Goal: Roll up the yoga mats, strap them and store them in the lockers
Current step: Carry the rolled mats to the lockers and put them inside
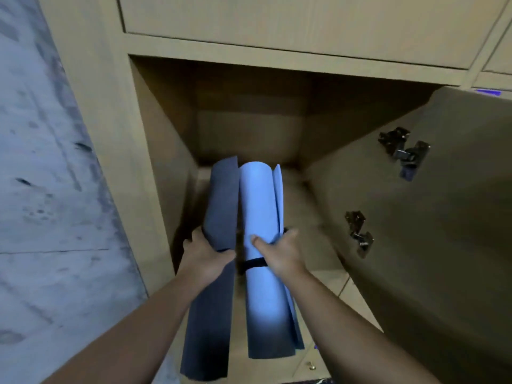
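1. Overhead, in the head view, two rolled mats were seen side by side, their far ends just inside the open locker point(249, 128): a dark grey yoga mat point(219, 206) and a light blue yoga mat point(260, 206).
2. The grey roll was gripped by the left hand point(206, 257), fingers curled round it.
3. The blue roll was clasped by the right hand point(279, 253) near its black strap point(253, 264).
4. Both rolls would best be kept parallel and slid in together, clear of the hinged door point(443, 217), so that loose edges are not caught.
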The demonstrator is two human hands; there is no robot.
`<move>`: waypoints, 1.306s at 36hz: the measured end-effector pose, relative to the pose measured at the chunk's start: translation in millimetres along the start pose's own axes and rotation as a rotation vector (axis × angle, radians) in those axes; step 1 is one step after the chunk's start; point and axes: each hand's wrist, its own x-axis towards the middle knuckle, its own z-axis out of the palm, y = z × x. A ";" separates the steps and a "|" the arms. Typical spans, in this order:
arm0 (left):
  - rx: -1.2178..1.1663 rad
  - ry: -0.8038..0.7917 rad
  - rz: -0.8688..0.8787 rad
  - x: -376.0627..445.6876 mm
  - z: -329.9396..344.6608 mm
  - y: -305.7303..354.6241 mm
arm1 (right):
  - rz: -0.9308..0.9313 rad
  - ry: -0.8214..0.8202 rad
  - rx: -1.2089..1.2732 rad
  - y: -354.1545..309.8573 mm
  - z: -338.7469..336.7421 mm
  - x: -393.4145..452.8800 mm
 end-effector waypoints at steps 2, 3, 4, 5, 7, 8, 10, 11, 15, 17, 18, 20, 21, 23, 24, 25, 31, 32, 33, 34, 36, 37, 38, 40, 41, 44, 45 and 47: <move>-0.030 0.008 -0.017 12.2 1.7 2.3 | 0.016 -0.005 -0.033 -2.9 3.6 12.9; -0.046 0.013 -0.025 19.3 3.0 4.6 | 0.021 -0.004 -0.046 -5.4 5.2 19.6; -0.059 0.018 -0.026 25.5 4.1 7.3 | 0.024 -0.004 -0.056 -7.9 6.2 25.6; -0.074 0.023 -0.029 32.3 5.8 9.6 | 0.028 -0.010 -0.061 -10.1 8.0 31.4; -0.101 0.030 -0.022 45.3 10.1 13.3 | 0.047 -0.027 -0.067 -12.7 14.1 42.2; -0.102 0.032 -0.019 51.2 11.6 14.8 | 0.056 -0.035 -0.066 -14.0 17.0 46.9; -0.094 0.020 -0.019 62.9 12.9 17.9 | 0.072 -0.045 -0.053 -17.9 21.1 56.1; -0.098 0.010 -0.023 68.7 13.3 18.2 | 0.082 -0.051 -0.049 -20.3 22.2 60.0; -0.053 -0.017 -0.073 87.1 16.5 14.5 | 0.089 -0.110 -0.090 -19.5 26.9 72.9; 0.021 -0.042 -0.091 92.7 19.1 9.1 | 0.071 -0.162 -0.131 -18.9 28.6 72.8; 0.061 -0.054 -0.102 94.1 19.3 7.8 | 0.059 -0.185 -0.150 -19.3 28.4 72.8; 0.167 -0.040 -0.090 97.2 18.8 5.8 | 0.039 -0.201 -0.190 -18.3 28.0 76.5; 0.254 -0.014 -0.064 99.3 18.8 5.3 | 0.027 -0.199 -0.214 -18.0 28.0 79.1; 0.391 0.038 -0.014 99.0 18.8 7.2 | -0.004 -0.191 -0.274 -18.2 28.0 81.9; 0.403 0.048 0.005 96.7 19.0 8.9 | -0.024 -0.178 -0.300 -19.0 27.5 81.5; 0.400 0.057 0.029 94.5 20.2 9.5 | -0.038 -0.158 -0.316 -19.4 26.8 80.7; 0.525 0.092 0.197 75.9 18.9 11.1 | -0.139 -0.112 -0.351 -19.4 20.1 67.7; 0.517 0.053 0.185 73.3 16.3 11.6 | -0.154 -0.139 -0.365 -18.0 18.3 65.1; 0.505 0.014 0.180 71.0 14.0 10.7 | -0.163 -0.170 -0.371 -16.5 17.0 62.5; 0.493 -0.027 0.177 67.9 11.2 9.6 | -0.166 -0.195 -0.371 -15.6 15.7 59.2; 0.481 -0.105 0.186 61.5 7.4 6.3 | -0.166 -0.219 -0.377 -13.4 14.3 53.0; 0.478 -0.134 0.185 58.1 5.8 4.8 | -0.170 -0.218 -0.388 -12.4 14.3 50.3; 0.480 -0.152 0.178 54.7 4.2 3.8 | -0.173 -0.220 -0.403 -11.8 14.3 47.0; 0.501 -0.136 0.190 49.5 2.2 2.6 | -0.177 -0.227 -0.423 -10.8 13.8 40.7; 0.524 -0.103 0.214 47.0 1.6 1.7 | -0.182 -0.220 -0.420 -9.6 13.5 37.7; 0.559 -0.062 0.260 32.6 -1.2 -0.1 | -0.181 -0.167 -0.341 -6.8 10.2 25.3; 0.546 -0.083 0.268 27.1 -1.8 -1.2 | -0.185 -0.166 -0.322 -5.7 9.3 21.4; 0.535 -0.133 0.287 16.6 -3.1 -3.4 | -0.214 -0.181 -0.321 -3.2 8.3 15.0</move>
